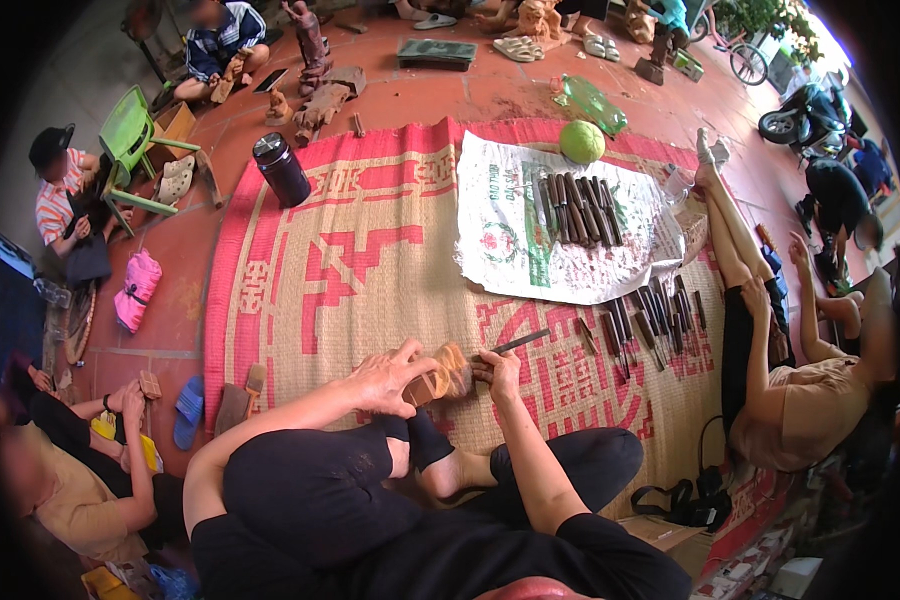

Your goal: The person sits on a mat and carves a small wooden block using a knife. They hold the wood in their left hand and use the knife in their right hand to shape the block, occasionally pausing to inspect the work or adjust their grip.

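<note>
The wood piece [454, 372] reaches my screen as amber-gold, the rod [525, 341] as dark grey. I see a straw-coloured mat [390, 320] bordered and patterned in pinkish red, a white sack [482, 190] printed green and red, dark brown tools [582, 212], a yellow-green ball [582, 142], a lime-green chair [128, 125], a bright pink bundle [138, 290] and terracotta flooring [420, 95].

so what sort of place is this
Most likely a shared wood-carving workspace: dark-handled tools lie lined up on a white sheet, a wooden piece is in hand, and a carved figure stands beyond.
</note>
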{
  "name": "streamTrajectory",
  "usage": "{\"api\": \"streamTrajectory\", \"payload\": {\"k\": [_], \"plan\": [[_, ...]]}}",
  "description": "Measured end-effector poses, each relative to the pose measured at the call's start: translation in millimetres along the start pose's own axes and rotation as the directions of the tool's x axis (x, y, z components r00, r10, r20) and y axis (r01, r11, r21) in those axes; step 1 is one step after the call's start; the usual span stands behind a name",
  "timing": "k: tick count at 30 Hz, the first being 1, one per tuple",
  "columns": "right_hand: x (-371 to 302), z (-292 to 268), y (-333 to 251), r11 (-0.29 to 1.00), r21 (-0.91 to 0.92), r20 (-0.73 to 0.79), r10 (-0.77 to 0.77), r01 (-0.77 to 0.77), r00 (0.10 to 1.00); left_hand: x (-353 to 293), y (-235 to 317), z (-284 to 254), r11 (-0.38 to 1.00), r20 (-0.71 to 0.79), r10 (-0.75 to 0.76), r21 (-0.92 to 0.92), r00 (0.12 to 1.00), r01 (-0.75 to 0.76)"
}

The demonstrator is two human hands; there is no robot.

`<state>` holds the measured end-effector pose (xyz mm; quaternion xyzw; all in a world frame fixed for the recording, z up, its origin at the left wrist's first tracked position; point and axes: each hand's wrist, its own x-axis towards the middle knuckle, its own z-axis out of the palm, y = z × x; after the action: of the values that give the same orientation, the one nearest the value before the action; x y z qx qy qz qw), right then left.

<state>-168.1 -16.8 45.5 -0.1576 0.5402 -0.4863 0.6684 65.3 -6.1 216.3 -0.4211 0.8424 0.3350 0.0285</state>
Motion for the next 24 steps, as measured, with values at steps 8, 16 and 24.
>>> {"api": "streamTrajectory", "payload": {"k": [8,16,24], "plan": [[7.5,-2.4,0.9,0.991,-0.133,0.011,-0.019,0.02,1.0,5.9,2.7,-0.6,1.0,-0.025,0.028,0.0,0.999,-0.028],[11.5,-1.0,-3.0,0.979,-0.2,0.101,-0.026,0.046,0.995,8.0,14.3,-6.9,0.999,-0.017,0.029,0.035,0.999,-0.028],[11.0,-3.2,-3.5,1.0,-0.009,0.028,0.022,-0.022,0.999,4.5,9.3,-4.3,0.997,-0.017,0.02,0.07,1.0,-0.018]]}}
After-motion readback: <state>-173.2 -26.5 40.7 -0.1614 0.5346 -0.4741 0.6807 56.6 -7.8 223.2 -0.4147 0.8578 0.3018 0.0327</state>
